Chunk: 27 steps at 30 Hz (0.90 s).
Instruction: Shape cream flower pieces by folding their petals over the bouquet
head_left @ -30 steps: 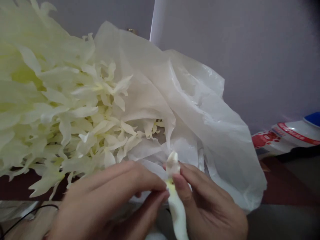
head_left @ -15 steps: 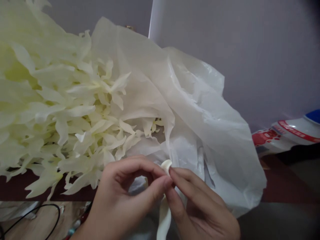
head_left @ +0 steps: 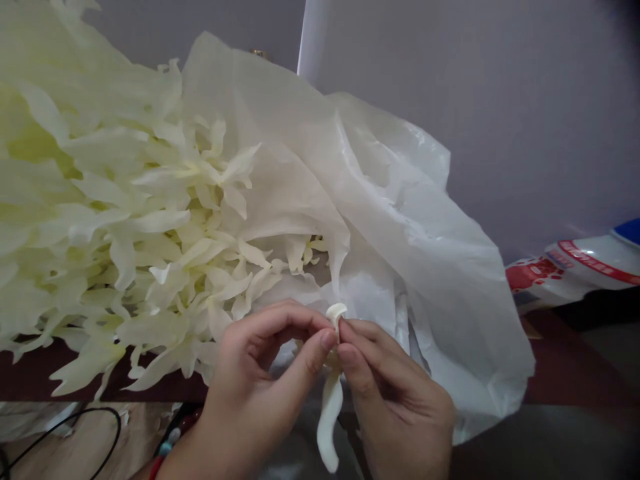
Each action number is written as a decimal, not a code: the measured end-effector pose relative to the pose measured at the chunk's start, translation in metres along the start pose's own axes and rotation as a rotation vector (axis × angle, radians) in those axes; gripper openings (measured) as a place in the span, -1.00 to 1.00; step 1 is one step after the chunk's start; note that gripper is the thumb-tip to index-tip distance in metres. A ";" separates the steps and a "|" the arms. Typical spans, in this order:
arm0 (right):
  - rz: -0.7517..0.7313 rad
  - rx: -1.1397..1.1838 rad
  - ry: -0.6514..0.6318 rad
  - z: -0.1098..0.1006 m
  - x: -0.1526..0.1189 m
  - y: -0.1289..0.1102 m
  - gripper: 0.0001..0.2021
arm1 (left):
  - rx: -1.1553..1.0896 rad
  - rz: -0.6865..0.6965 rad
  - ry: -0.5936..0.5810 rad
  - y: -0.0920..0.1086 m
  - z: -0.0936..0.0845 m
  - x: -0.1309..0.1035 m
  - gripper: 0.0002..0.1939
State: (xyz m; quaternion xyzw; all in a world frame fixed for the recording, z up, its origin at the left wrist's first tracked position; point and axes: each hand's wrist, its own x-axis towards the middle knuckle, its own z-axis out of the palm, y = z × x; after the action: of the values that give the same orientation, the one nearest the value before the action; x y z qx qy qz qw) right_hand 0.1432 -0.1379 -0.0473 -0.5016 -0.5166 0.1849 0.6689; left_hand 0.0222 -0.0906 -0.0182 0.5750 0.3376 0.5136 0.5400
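Between my two hands is a cream-white artificial flower petal piece (head_left: 329,421), its curled tip showing above my fingertips and a longer wavy petal hanging below. My left hand (head_left: 280,380) pinches it between thumb and index finger from the left. From the right, my right hand (head_left: 395,393) pinches it too, thumb and fingertips meeting close to the left ones. The part between the fingertips is mostly hidden. A large heap of pale yellow-white artificial flowers (head_left: 165,247) lies just beyond and left of my hands.
A crumpled white plastic bag (head_left: 400,220) spreads behind my hands, with a few small flowers at its opening. At the right lies a white bottle (head_left: 580,267) with red print and a blue cap. A black cable (head_left: 117,427) loops at lower left, below the dark red table edge (head_left: 30,380).
My fingers have shifted on the petal piece, and my right hand has moved slightly left. More of the hanging petal shows below my hands. The heap and bag look the same.
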 end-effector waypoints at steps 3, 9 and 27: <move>0.008 0.005 0.021 0.001 0.001 0.000 -0.56 | 0.034 0.037 0.008 0.001 0.002 0.000 -0.89; 0.000 0.019 0.023 -0.001 0.000 0.002 -0.56 | -0.057 -0.006 -0.013 0.003 0.005 0.002 -0.89; -0.090 -0.029 0.039 -0.003 0.005 0.001 -0.78 | 0.280 0.298 -0.024 0.001 0.009 0.003 -0.85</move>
State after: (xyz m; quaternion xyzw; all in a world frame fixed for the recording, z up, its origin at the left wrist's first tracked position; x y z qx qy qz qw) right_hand 0.1478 -0.1353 -0.0453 -0.4911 -0.5281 0.1371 0.6791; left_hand 0.0316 -0.0908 -0.0158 0.6942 0.3105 0.5289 0.3767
